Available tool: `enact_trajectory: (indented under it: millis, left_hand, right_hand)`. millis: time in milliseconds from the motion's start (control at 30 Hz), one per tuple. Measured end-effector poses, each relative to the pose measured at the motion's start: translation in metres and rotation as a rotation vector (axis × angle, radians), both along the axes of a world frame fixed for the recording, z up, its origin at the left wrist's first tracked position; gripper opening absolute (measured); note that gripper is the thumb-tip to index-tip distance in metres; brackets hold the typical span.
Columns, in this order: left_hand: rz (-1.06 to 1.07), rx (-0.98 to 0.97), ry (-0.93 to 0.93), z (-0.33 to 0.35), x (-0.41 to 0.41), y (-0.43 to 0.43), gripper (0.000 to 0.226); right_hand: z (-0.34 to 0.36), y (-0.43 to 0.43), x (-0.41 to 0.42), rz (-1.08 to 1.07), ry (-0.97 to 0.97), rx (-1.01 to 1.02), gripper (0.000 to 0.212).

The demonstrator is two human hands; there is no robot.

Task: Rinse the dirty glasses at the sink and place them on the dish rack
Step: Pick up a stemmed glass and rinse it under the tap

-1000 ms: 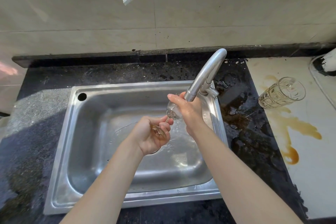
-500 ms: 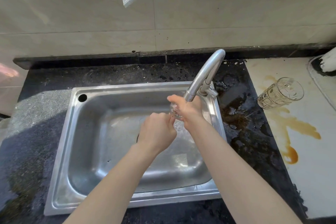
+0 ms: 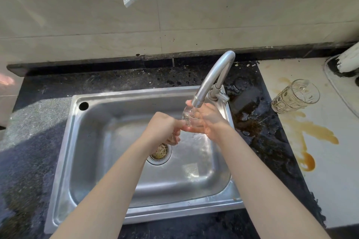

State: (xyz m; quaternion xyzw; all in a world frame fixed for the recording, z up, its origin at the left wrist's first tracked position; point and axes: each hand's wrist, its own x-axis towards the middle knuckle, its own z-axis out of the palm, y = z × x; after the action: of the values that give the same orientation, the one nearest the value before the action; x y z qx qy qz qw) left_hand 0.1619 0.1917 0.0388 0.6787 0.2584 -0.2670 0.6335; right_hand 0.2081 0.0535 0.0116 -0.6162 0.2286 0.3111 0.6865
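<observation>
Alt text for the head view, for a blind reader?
Both hands hold a small clear glass under the faucet over a steel sink. A patterned glass lies tipped on the right counter beside a brown spill.

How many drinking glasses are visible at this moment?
2. One small clear glass is held under the faucet by both hands; one patterned glass lies tipped on the counter right of the sink. Others may be out of view.

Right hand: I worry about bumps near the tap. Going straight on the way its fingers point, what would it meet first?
Probably the faucet spout: the right hand cups the glass just beneath it, though depth is unclear.
</observation>
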Motion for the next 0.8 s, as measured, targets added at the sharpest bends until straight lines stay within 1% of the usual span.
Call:
enact_trajectory:
  millis: [67,133,200,333,433,467,500,533,600,633,700,733,767,800]
  left_hand:
    - [0.051,0.110,-0.050,-0.002,0.005,-0.004,0.021]
    - [0.156,0.145,-0.120,-0.005,0.009,-0.009,0.022]
    - [0.207,0.076,-0.159,-0.006,0.014,-0.017,0.022]
    - [0.121,-0.084,-0.146,-0.006,0.020,-0.029,0.023]
    - [0.057,-0.310,-0.083,-0.007,0.023,-0.033,0.014]
    - [0.045,-0.346,-0.089,-0.007,0.023,-0.035,0.014]
    - [0.039,-0.334,-0.110,-0.008,0.024,-0.039,0.018]
    - [0.040,-0.258,-0.145,-0.007,0.025,-0.044,0.024]
    - [0.061,0.032,-0.216,-0.008,0.029,-0.054,0.037]
    - [0.085,0.184,-0.244,-0.009,0.030,-0.059,0.038]
    - [0.114,0.385,-0.291,-0.014,0.031,-0.068,0.032]
    - [0.079,0.521,-0.332,-0.018,0.029,-0.072,0.027]
    - [0.003,0.739,-0.408,-0.023,0.027,-0.075,0.026]
    - [-0.068,0.957,-0.525,-0.028,0.024,-0.077,0.028]
  right_hand:
    - [-0.009,-0.003,-0.005,-0.004,0.058,-0.050,0.029]
    - [-0.019,-0.005,-0.010,-0.099,0.149,0.017,0.035]
    - [-0.028,-0.007,-0.016,-0.247,0.243,0.094,0.036]
    - [-0.044,-0.010,-0.031,-0.459,0.340,0.295,0.040]
    - [-0.051,-0.013,-0.037,-0.560,0.384,0.317,0.043]
    - [-0.052,-0.014,-0.038,-0.569,0.405,0.318,0.043]
    - [-0.052,-0.015,-0.039,-0.574,0.426,0.325,0.043]
    - [-0.053,-0.014,-0.040,-0.576,0.443,0.333,0.043]
    - [-0.053,-0.012,-0.041,-0.570,0.468,0.355,0.040]
    - [-0.053,-0.009,-0.041,-0.566,0.472,0.370,0.038]
    - [-0.052,-0.005,-0.041,-0.586,0.451,0.381,0.030]
    - [-0.052,-0.003,-0.041,-0.610,0.423,0.377,0.026]
    - [-0.053,-0.002,-0.039,-0.633,0.388,0.377,0.023]
    - [-0.054,-0.001,-0.037,-0.642,0.352,0.383,0.020]
